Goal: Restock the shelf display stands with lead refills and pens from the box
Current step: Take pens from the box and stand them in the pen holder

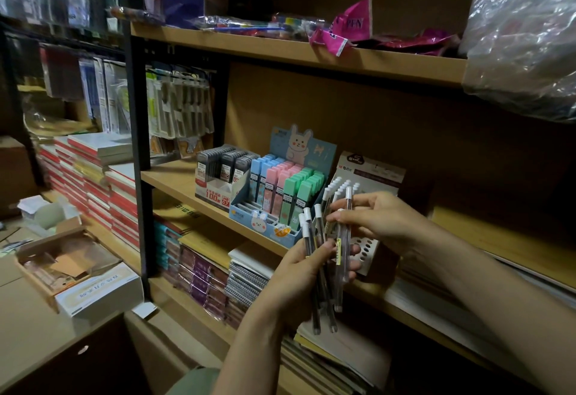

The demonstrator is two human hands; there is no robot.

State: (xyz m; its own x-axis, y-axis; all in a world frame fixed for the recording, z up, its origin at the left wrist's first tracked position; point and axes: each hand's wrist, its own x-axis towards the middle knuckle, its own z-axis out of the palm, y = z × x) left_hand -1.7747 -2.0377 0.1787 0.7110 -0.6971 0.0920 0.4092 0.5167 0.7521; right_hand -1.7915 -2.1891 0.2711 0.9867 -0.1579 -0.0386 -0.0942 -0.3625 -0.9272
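— What can't you make out?

— The white perforated pen display stand [367, 249] at the front edge of the middle wooden shelf [174, 181] is mostly hidden behind the left hand [307, 273], the right hand [378, 218] and the bundle of clear white-capped pens [324, 270].

— Anything else?

— The crinkled clear plastic bag [526, 36] is cut off by the right edge. The hanging packets [180, 107] left of the shelf's black post are blurred, their print unreadable.

Dim stockroom, light low w/ dark corners. Wooden shelving unit [299, 51] w/ brown back panel [405, 132], black metal upright [137, 145] at left. Lower shelves hold stacked notebooks [93, 188]. Crumpled plastic bag [526, 36] top right. Light wood table [28, 326] bottom left.
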